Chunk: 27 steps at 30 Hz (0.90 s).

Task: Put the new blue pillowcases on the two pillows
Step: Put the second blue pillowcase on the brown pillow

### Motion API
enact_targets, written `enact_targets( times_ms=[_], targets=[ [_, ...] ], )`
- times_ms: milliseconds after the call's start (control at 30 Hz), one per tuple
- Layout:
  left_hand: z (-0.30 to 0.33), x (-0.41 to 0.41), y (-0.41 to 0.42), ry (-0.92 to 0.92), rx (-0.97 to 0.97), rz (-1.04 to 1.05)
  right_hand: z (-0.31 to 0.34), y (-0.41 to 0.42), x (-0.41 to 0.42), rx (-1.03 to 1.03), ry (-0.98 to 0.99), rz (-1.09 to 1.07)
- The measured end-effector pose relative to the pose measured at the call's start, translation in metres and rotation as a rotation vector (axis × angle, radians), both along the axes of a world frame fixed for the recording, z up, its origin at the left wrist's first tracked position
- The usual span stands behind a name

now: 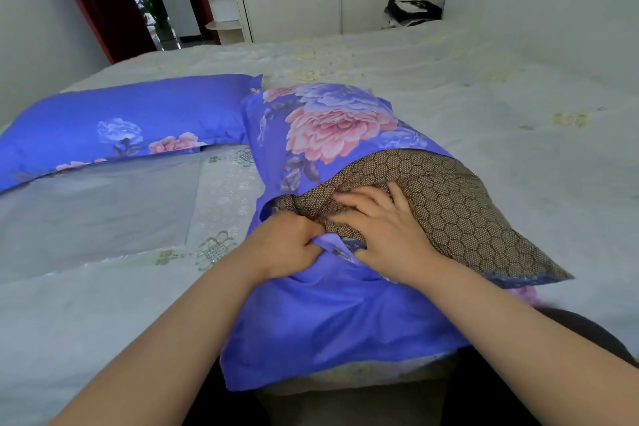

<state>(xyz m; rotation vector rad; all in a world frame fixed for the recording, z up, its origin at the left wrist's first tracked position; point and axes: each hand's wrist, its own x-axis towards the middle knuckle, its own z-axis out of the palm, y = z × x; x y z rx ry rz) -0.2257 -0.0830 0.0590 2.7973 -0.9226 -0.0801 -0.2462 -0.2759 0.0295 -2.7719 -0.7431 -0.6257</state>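
Observation:
A blue pillowcase with pink flowers point(328, 128) lies in front of me on the bed, with a brown honeycomb-patterned pillow point(460, 204) partly inside it and sticking out at the near right. My left hand point(287, 245) grips the blue edge of the case's opening. My right hand point(383, 235) rests on the brown pillow with its fingers spread, its thumb at the blue edge. A second pillow in a blue flowered case point(121, 124) lies flat at the left.
The bed point(518, 86) has a pale quilted cover with faint yellow flowers. A grey folded sheet point(96, 211) lies at the left. A black and white bag point(411, 10) sits at the far edge. A white wardrobe and a doorway stand behind.

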Motion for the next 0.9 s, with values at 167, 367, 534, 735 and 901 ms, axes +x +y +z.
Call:
enact_targets(
  times_ms=[167, 367, 534, 735, 901],
  targets=[
    [0.026, 0.000, -0.001, -0.609, 0.100, -0.107, 0.028, 0.003, 0.003, -0.184, 0.420, -0.006],
    [0.004, 0.028, -0.009, -0.327, -0.121, -0.057, 0.030, 0.004, 0.000, -0.238, 0.446, -0.046],
    [0.006, 0.043, -0.006, -0.242, -0.206, 0.183, 0.022, 0.005, -0.019, 0.114, 0.240, -0.054],
    [0.023, 0.032, -0.007, -0.159, -0.049, 0.250, 0.002, -0.014, -0.066, 0.302, -0.219, -0.401],
    [0.023, -0.009, -0.026, -0.429, 0.238, 0.174, -0.015, -0.069, -0.080, 0.852, 0.146, -0.755]
  ],
)
